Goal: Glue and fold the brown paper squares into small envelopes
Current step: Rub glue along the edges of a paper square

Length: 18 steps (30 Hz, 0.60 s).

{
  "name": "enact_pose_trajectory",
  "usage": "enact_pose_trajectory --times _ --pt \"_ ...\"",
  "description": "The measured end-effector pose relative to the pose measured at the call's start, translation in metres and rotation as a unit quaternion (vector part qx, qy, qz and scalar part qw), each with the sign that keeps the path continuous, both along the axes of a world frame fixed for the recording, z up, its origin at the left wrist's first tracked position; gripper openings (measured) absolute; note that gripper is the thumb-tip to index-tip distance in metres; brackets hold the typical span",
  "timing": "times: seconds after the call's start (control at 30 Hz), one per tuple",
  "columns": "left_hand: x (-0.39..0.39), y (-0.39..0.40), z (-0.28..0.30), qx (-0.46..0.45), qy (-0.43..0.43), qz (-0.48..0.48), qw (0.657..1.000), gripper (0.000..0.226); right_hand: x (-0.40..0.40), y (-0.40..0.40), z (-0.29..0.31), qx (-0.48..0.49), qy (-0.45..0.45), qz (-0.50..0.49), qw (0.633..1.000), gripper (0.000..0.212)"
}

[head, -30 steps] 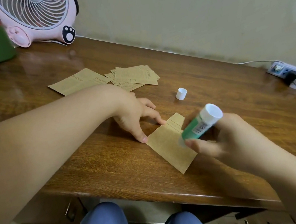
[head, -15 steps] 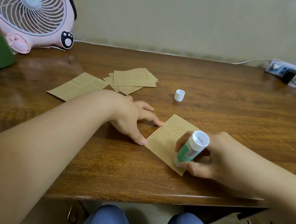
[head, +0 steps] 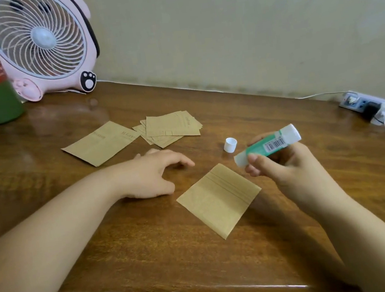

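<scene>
1. One brown paper square (head: 219, 200) lies flat on the wooden desk (head: 151, 249) in front of the person, turned like a diamond, with creases running parallel to its upper right edge; no flap is folded over yet

2. The right hand (head: 284, 165) has its fingers and thumb curled round a green glue stick (head: 268, 145), held in the air just above and to the right of the square and not touching it; whether the paper already carries glue cannot be told from the surface

3. The left hand (head: 151, 175) rests on the desk just left of the square, fingers loosely curled and holding nothing, clear of the paper's edge

4. The white cap (head: 230, 144) stands on the desk behind the square, so the stick is uncapped and ready for use

5. Farther back lie a larger brown sheet (head: 100, 143) and, beside it, a loose stack of brown pieces (head: 172, 129); whether these are finished envelopes or blanks I cannot tell, so my guess is that a good part of the job remains, and this piece in any case wants folding and pressing

6. The glue stick's long axis lies nearly level, tilted slightly: its lower open end points left and toward the square, its white base up and to the right

7. The square's long diagonal runs from upper left to lower right across the desk, one corner pointing at the person
</scene>
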<state>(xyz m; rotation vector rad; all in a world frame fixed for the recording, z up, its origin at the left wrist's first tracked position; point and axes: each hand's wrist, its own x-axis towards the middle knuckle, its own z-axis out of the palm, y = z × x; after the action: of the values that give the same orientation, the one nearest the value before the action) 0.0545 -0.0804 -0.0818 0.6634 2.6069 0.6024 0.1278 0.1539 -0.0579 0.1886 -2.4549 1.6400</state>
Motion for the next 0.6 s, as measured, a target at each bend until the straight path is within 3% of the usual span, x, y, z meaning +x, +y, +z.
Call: enact_pose_trajectory --times 0.07,0.17,0.2,0.27,0.3,0.37,0.5,0.6 --pt "0.001 0.000 -0.004 0.078 0.028 0.057 0.995 0.051 -0.014 -0.004 -0.006 0.040 0.013 -0.003 0.999 0.020" --pt "0.002 0.010 -0.003 0.202 0.087 0.153 0.963 0.024 -0.032 -0.013 -0.013 0.194 0.106 -0.034 0.975 0.029" --pt "0.002 0.016 0.000 0.259 0.059 0.177 0.948 0.017 -0.038 -0.015 -0.016 0.257 0.150 -0.035 0.954 0.033" --pt "0.003 0.028 0.008 0.389 -0.079 0.180 0.900 0.020 -0.048 -0.022 -0.020 0.343 0.186 -0.009 0.921 0.036" --pt "0.003 0.034 0.011 0.443 -0.154 0.164 0.868 0.026 -0.051 -0.025 -0.019 0.349 0.180 0.006 0.920 0.036" --pt "0.002 0.039 0.011 0.501 -0.209 0.143 0.827 0.034 -0.053 -0.026 -0.021 0.356 0.192 0.024 0.914 0.041" --pt "-0.002 0.041 0.001 0.563 -0.248 0.139 0.776 0.043 -0.053 -0.025 -0.032 0.408 0.259 0.025 0.875 0.043" --pt "-0.003 0.042 -0.003 0.581 -0.223 0.138 0.771 0.050 -0.058 -0.027 -0.037 0.346 0.275 0.045 0.896 0.040"
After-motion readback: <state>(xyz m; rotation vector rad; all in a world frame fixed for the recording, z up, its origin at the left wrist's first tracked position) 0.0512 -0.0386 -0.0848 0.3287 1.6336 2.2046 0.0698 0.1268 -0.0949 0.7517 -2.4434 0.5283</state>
